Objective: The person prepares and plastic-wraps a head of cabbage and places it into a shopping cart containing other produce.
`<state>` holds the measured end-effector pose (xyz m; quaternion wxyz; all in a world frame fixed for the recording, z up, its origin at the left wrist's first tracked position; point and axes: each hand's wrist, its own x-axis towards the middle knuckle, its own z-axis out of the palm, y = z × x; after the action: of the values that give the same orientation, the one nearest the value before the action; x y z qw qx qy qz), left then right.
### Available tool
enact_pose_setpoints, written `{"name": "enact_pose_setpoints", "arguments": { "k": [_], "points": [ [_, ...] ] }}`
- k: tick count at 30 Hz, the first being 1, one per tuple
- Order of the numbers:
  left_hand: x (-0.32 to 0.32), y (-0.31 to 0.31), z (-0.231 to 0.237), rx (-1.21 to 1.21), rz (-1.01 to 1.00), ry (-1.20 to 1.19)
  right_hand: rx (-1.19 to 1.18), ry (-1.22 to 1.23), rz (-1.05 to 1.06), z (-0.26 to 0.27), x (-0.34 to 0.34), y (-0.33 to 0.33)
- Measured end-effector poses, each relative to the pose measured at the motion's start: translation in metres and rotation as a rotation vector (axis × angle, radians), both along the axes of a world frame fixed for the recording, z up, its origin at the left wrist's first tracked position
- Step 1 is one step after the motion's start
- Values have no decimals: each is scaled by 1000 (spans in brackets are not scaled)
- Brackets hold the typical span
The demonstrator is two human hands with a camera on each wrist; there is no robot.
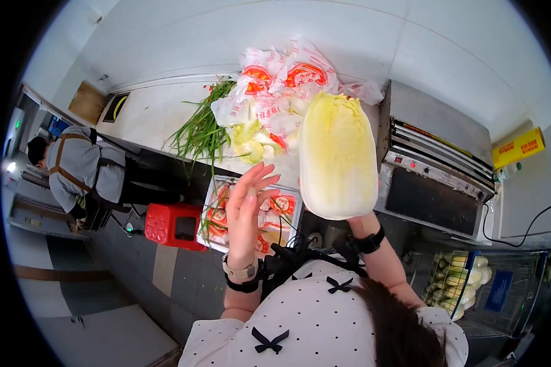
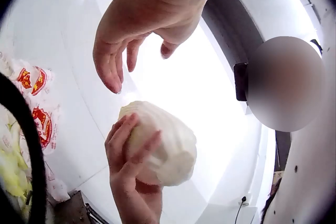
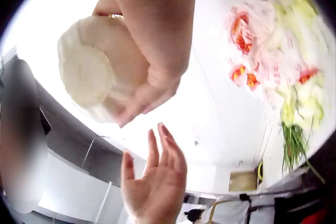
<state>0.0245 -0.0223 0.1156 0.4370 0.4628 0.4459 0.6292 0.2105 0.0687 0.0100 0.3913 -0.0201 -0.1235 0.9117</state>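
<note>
Right hand (image 2: 128,174) grips cabbage (image 1: 338,159); left hand (image 1: 245,214) free, fingers loosely extended; plastic bags (image 1: 315,67), greens (image 1: 203,133) on counter (image 1: 150,116).

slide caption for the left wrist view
The right hand grips a Chinese cabbage, the empty left hand above it in frame, printed bags at the left edge.

The right hand (image 3: 155,66) is gripping a pale, rounded Chinese cabbage (image 3: 86,74), its cut base facing the camera. Below it in the view, the left hand (image 3: 157,184) is showing its palm, fingers extending upward, apart from the cabbage. Toward the right edge, a white bench (image 3: 274,153) is carrying crumpled translucent plastic bags with red-orange print (image 3: 257,29), with loose yellow-green leaves (image 3: 304,106) lying beside them and slender green stalks (image 3: 294,145) fanning out. At the bottom, a person in grey clothing (image 3: 260,208) is wearing a brown strap (image 3: 218,203).
</note>
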Motion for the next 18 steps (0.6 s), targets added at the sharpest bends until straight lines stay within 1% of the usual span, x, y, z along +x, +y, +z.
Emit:
{"name": "enact_pose_setpoints", "arguments": {
  "k": [2, 3, 5, 6, 7, 8, 10, 11, 14, 15, 16, 18],
  "points": [
    [5, -1, 0, 87, -48, 3, 295, -196, -122, 31, 9, -3],
    [9, -1, 1, 129, -72, 5, 423, -373, -224, 45, 8, -6],
    [25, 3, -3, 111, -98, -52, 681, -723, -434, 76, -2, -14],
    [29, 5, -6, 101, -114, -80, 883, -957, -506, 90, -6, -20],
    [27, 7, -19, -33, -46, -4, 1083, -1194, -579, 104, -10, -30],
    [30, 11, -26, -80, 69, -152, 1281, -1433, -654, 115, -10, -39],
    [12, 17, -46, -68, -30, -611, 1317, -1368, -576, 133, -5, -58],
    [0, 20, -75, 45, -79, -693, 1338, -1329, -539, 140, -5, -64],
    [-11, 23, -71, 187, -187, -790, 1206, -1060, -454, 149, 5, -65],
    [-9, 25, -65, 248, -292, -977, 1143, -1032, -500, 146, 7, -62],
    [-7, 26, -57, 281, -343, -1022, 1082, -1001, -546, 143, 10, -60],
    [-4, 28, -46, 346, -453, -1121, 1063, -1002, -622, 134, 11, -50]
  ]
}}
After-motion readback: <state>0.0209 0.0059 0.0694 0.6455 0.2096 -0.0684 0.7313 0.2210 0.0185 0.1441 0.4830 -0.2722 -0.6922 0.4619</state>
